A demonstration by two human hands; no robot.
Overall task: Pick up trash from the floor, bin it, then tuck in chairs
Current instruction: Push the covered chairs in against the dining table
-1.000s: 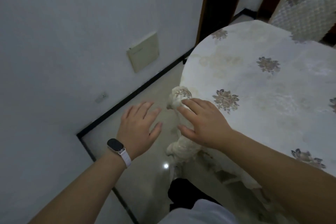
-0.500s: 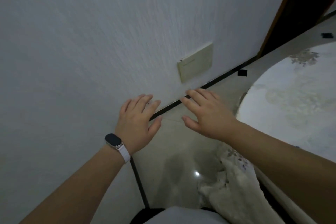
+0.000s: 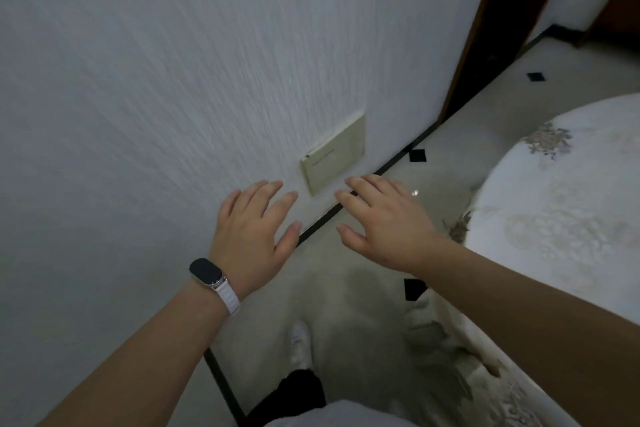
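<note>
- The left hand (image 3: pixel 252 229) was open, with its fingers straight and spread, and it held nothing. A watch (image 3: pixel 206 273) sat on that wrist.
- The right hand (image 3: pixel 384 224) was open too, fingers spread, and it held nothing.
- Both hands hung in the air over the floor (image 3: pixel 346 305), near the wall (image 3: pixel 173 80) and its little plate (image 3: pixel 334 154).
- No trash showed on this bit of floor, and no bin was in sight.
- The round desk (image 3: pixel 571 211) with its flowered cloth stood on the right.
- A pale carved shape (image 3: pixel 433 336) sat close against the desk, low down. It may have been a chair, but I could not tell.
- My guess was that the trash part was done here. I could not tell how many chairs were left to tuck in.
</note>
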